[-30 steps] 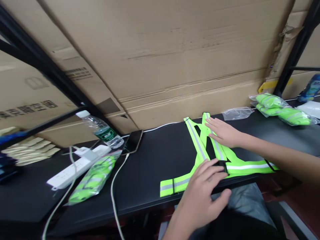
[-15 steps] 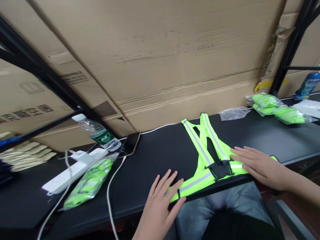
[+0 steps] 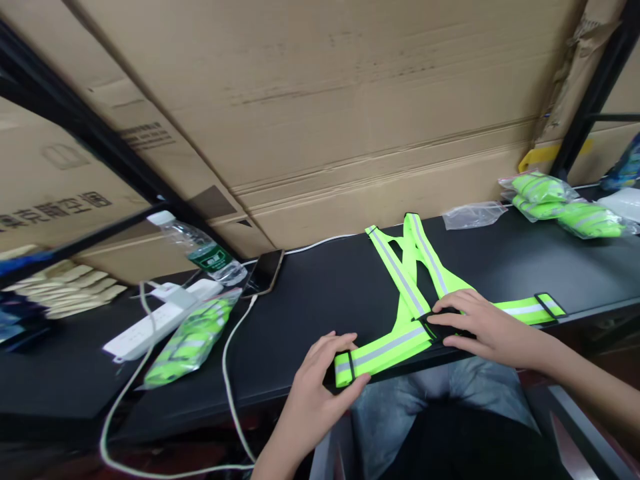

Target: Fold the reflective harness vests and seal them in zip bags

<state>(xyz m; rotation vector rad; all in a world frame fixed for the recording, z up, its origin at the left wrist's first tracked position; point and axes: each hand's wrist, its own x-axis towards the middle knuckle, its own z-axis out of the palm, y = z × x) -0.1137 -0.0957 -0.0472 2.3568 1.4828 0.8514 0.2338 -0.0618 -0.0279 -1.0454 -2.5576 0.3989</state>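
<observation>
A neon-yellow reflective strap vest with grey stripes lies flat on the black table, its two shoulder straps crossing toward the cardboard wall. My left hand pinches the left end of the waist belt near the table's front edge, fingers curled round it. My right hand rests on the black buckle at the belt's middle, fingers bent over it. The belt's right end lies free on the table.
A bagged vest, white power strip with cables, a water bottle and a phone sit at the left. An empty plastic bag and more bagged vests lie at the right. Large cardboard boxes stand behind.
My left hand went from lying flat with spread fingers to gripping the belt's left end. My right hand slid left from the belt's right part onto the buckle.
</observation>
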